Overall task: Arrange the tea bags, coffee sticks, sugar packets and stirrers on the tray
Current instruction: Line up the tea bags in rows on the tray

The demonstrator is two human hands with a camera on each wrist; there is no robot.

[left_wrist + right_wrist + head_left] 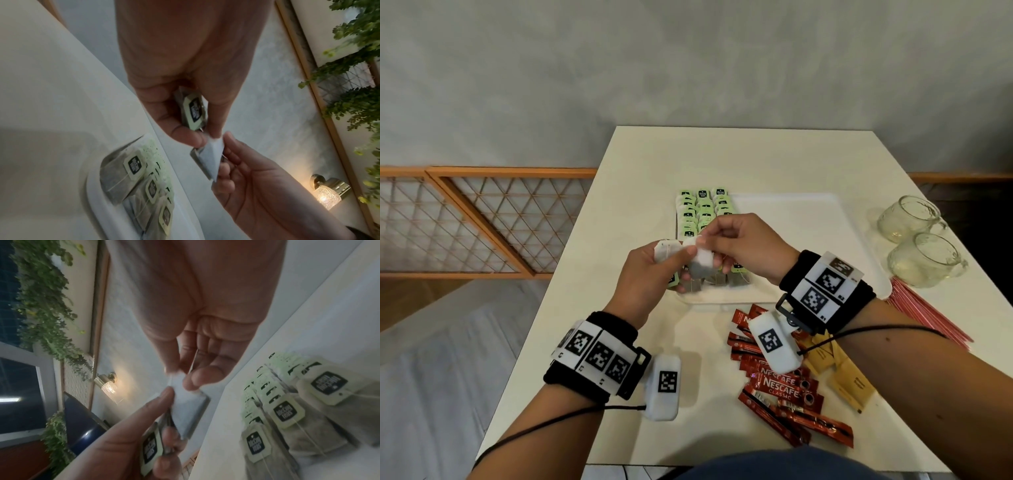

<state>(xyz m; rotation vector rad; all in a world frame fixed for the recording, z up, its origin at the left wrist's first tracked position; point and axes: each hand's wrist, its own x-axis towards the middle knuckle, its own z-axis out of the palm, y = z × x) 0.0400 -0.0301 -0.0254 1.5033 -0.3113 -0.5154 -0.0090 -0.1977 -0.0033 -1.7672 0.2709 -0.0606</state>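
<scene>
A white tray point(791, 240) lies on the white table point(654, 164), with rows of green-tagged tea bags point(702, 212) filling its left side. Both hands are raised over the tray's near left corner. My left hand point(678, 255) grips a small stack of tea bags point(194, 112) between fingers and thumb. My right hand point(703, 240) pinches the top of one white tea bag point(700, 262) at the front of that stack. In the right wrist view its thumb and finger close on the tea bag point(185, 402). Red coffee sticks point(780, 387), brown sugar packets point(849, 380) and red stirrers point(924, 311) lie on the table.
Two glass cups point(909, 219) point(924, 260) stand at the table's right edge beside the tray. The right part of the tray is bare. An orange lattice railing point(482, 222) runs to the left of the table.
</scene>
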